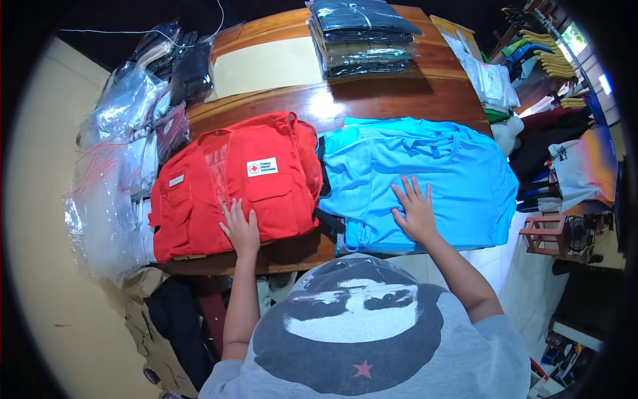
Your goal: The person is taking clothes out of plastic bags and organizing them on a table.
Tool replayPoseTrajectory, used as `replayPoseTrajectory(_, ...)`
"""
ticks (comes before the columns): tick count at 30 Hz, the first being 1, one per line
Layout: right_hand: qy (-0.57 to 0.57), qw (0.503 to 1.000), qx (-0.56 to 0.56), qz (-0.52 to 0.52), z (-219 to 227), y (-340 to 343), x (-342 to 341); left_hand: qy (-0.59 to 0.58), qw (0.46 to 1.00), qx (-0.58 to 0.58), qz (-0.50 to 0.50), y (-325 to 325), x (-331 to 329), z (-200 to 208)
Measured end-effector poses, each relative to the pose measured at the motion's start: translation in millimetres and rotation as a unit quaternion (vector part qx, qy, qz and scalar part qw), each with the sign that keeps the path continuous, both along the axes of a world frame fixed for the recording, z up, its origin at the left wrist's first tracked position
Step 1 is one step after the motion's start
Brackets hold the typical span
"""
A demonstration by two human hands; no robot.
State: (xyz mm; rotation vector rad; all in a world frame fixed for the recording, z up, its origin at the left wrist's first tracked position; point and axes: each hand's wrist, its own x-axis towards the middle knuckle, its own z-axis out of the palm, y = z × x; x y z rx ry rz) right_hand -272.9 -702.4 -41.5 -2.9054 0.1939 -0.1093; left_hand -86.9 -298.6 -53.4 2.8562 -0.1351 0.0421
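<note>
- Left hand point(240, 227): lies flat, palm down, on the lower edge of the red vest point(232, 183), left of the frame's centre; its grip is released, fingers spread and closed on nothing.
- Right hand point(415, 210): rests flat with fingers fanned on the blue shirt point(425, 179), right of centre; its grip is likewise released, pressing rather than grasping.
- Red vest: spread on the wooden tabletop point(392, 100), with pockets, a white chest patch and a small grey tab; its right edge meets the blue shirt, and a dark strap point(328, 219) shows between the two.
- Blue shirt: laid flat with collar toward the top of the frame, its lower hem hanging slightly past the tabletop's near edge.
- Stack of folded dark garments point(362, 36): at top centre, each apparently wrapped in clear plastic, though the view there is too small to be sure.
- Clear plastic bags of clothing point(119, 166): piled along the left side of the frame, beside the vest.
- Pale rectangular sheet point(266, 66): lies on the tabletop in the upper middle, left of the stack.
- Small wooden stool point(543, 233): stands on the floor at the right.
</note>
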Motion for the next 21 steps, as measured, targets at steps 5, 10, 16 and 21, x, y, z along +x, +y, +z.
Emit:
replayPoseTrajectory(5, 0.011, 1.0, 0.002, 0.01, -3, -12, 20, 0.007, 0.994, -0.041, 0.097, -27, -3, 0)
replayPoseTrajectory(10, -0.036, 0.999, 0.007, 0.013, -7, -30, 52, -0.004, 0.991, -0.038, 0.125, -41, -2, -1)
replayPoseTrajectory(16, -0.142, 0.989, 0.046, -0.012, -4, -65, 123, -0.082, 0.99, 0.015, 0.111, -52, -9, -8)
replayPoseTrajectory(21, -0.05, 0.997, 0.051, -0.037, 6, -77, 177, -0.097, 0.989, 0.003, 0.114, -49, -13, -14)
